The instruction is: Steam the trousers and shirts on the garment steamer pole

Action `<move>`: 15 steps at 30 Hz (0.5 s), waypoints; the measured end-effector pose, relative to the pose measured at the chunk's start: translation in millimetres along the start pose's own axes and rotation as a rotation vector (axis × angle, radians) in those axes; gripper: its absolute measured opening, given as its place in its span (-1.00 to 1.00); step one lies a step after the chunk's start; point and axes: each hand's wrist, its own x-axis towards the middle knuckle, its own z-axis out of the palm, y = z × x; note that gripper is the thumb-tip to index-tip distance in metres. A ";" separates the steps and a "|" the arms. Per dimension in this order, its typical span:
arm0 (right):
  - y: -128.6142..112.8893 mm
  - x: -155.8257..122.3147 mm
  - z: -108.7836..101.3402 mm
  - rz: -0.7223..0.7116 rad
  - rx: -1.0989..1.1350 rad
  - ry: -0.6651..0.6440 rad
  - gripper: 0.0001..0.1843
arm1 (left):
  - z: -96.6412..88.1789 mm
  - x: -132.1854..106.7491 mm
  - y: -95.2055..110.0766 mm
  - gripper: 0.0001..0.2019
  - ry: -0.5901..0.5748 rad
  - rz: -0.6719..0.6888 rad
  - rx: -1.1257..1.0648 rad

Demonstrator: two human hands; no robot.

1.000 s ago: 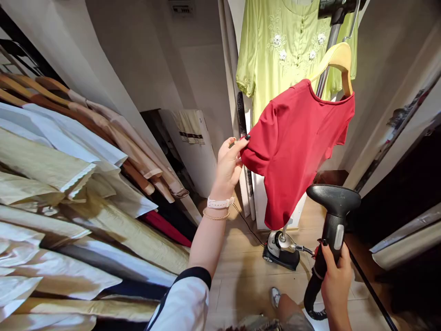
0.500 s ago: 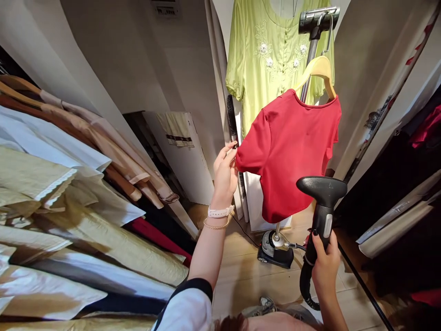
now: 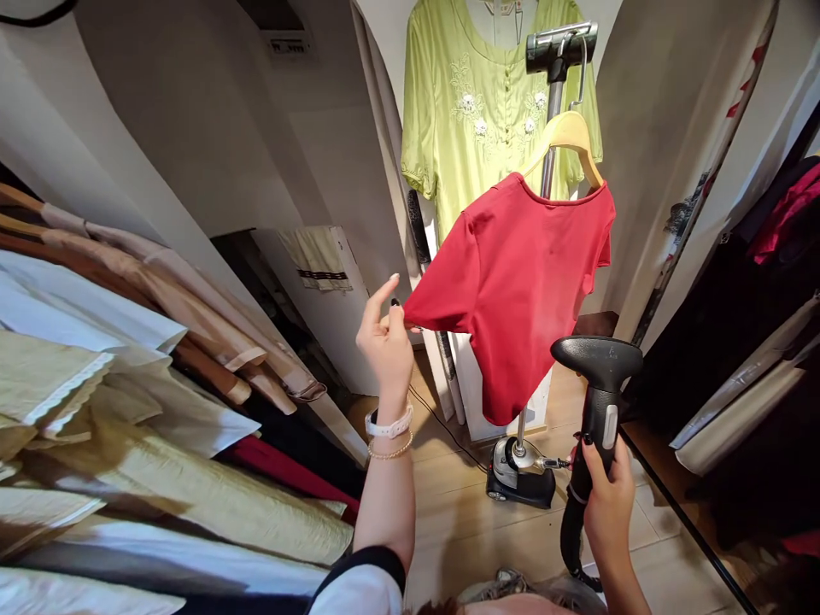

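Observation:
A red short-sleeved T-shirt (image 3: 518, 290) hangs from a pale wooden hanger (image 3: 564, 141) on the pole of a garment steamer (image 3: 549, 120). My left hand (image 3: 385, 346) pinches the end of the shirt's sleeve between its fingertips and pulls the cloth taut. My right hand (image 3: 608, 512) grips the handle of the black handheld steamer head (image 3: 599, 384), whose nozzle faces up just below and to the right of the shirt, not touching it. A black hose (image 3: 572, 538) runs down from the handle.
The steamer's black base (image 3: 520, 483) stands on the wood floor (image 3: 461, 521). A green embroidered blouse (image 3: 487, 111) hangs behind the shirt. Racks of cream, beige and white garments (image 3: 160, 444) fill the left side, with dark and red clothes (image 3: 723, 367) on the right.
My left hand has moved left and drawn the shirt's sleeve outward, stretching it tighter. The right hand keeps the steamer head near the shirt. The whole view has shifted slightly.

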 end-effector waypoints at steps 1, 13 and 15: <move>0.1 -0.5 1.2 0.013 0.024 -0.003 -0.47 | -2.6 -1.9 -2.4 -0.65 0.025 0.032 0.027; -6.2 8.2 7.8 -0.007 -0.039 -0.060 -0.48 | 5.3 -1.6 -15.9 -0.27 -0.052 -0.175 -0.270; -13.7 13.0 13.8 -0.026 -0.054 -0.088 -0.46 | 7.0 -2.1 -17.6 -0.32 -0.004 -0.065 -0.181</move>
